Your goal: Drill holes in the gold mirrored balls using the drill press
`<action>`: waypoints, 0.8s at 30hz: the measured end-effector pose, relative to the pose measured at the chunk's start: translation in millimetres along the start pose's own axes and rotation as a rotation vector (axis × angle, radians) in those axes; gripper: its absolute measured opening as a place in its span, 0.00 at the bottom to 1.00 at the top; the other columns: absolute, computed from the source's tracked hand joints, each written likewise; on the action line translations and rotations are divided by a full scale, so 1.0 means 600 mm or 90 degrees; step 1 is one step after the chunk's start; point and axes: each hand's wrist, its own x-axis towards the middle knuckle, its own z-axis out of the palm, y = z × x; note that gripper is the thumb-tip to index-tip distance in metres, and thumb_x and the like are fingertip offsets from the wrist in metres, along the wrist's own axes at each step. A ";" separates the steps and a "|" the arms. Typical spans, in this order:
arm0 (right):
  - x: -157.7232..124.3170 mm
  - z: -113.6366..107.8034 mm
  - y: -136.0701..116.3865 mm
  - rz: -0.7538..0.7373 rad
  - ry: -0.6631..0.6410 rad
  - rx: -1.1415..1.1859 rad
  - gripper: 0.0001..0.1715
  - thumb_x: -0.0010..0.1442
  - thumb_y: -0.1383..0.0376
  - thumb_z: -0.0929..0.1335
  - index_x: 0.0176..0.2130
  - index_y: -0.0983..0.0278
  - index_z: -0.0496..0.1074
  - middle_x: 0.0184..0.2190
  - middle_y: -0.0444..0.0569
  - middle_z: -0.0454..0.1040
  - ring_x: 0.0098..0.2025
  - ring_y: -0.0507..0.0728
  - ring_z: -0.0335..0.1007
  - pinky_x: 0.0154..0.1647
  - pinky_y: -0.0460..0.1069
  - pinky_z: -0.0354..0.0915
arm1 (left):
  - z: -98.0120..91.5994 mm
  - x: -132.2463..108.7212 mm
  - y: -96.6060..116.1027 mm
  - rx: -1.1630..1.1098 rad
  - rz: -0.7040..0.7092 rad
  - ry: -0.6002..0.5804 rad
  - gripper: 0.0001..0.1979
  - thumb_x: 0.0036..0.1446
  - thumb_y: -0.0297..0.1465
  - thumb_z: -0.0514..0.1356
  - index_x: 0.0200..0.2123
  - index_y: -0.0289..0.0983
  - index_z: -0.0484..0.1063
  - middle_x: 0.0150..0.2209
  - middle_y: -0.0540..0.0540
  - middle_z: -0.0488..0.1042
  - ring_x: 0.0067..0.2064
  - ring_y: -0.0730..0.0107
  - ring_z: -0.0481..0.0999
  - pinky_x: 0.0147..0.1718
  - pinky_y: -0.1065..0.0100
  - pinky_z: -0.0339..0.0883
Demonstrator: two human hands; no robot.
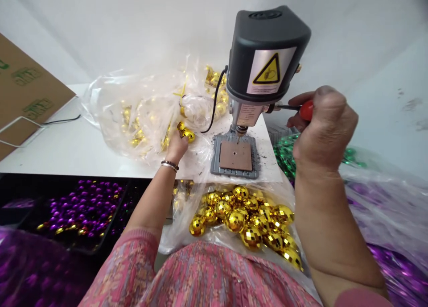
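Just left of the bench drill (264,61), the left hand (175,148) pinches a gold faceted bauble (186,134) at the plastic bag (110,101); right of the drill, the right hand (323,128) curls round its red lever knob (306,109).

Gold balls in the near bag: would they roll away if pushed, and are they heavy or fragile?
Probably roll readily: the gold balls are round, though the clear bag heaps them together. Likely light: the left hand holds one at its fingertips. Their mirrored facets suggest a slippery surface.
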 end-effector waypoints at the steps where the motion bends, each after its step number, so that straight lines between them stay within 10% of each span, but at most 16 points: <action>1: -0.001 -0.001 0.001 0.000 0.001 -0.004 0.23 0.64 0.58 0.60 0.26 0.68 0.73 0.21 0.42 0.66 0.22 0.43 0.58 0.22 0.43 0.51 | 0.006 0.009 -0.004 0.006 -0.014 -0.019 0.16 0.62 0.28 0.57 0.52 0.29 0.72 0.47 0.31 0.79 0.46 0.54 0.79 0.47 0.57 0.72; 12: -0.009 -0.005 0.011 -0.054 -0.016 -0.001 0.25 0.68 0.55 0.62 0.24 0.67 0.66 0.22 0.42 0.65 0.23 0.44 0.59 0.25 0.45 0.56 | 0.011 -0.020 -0.003 0.096 0.059 -0.061 0.28 0.50 0.36 0.68 0.53 0.34 0.72 0.44 0.38 0.79 0.47 0.54 0.78 0.48 0.59 0.69; 19: -0.010 -0.001 0.013 -0.041 0.000 0.000 0.23 0.68 0.57 0.61 0.26 0.67 0.66 0.22 0.43 0.65 0.24 0.45 0.59 0.26 0.45 0.57 | -0.016 -0.099 0.013 -0.487 -0.068 -0.376 0.22 0.56 0.47 0.60 0.46 0.37 0.73 0.42 0.40 0.79 0.37 0.66 0.77 0.38 0.64 0.74; 24: -0.009 -0.004 0.016 -0.048 -0.016 -0.018 0.23 0.68 0.58 0.60 0.26 0.67 0.68 0.23 0.43 0.67 0.24 0.45 0.59 0.28 0.46 0.57 | 0.021 -0.125 0.039 -0.592 -0.108 -0.451 0.21 0.54 0.47 0.62 0.45 0.39 0.71 0.44 0.41 0.78 0.37 0.69 0.76 0.37 0.67 0.73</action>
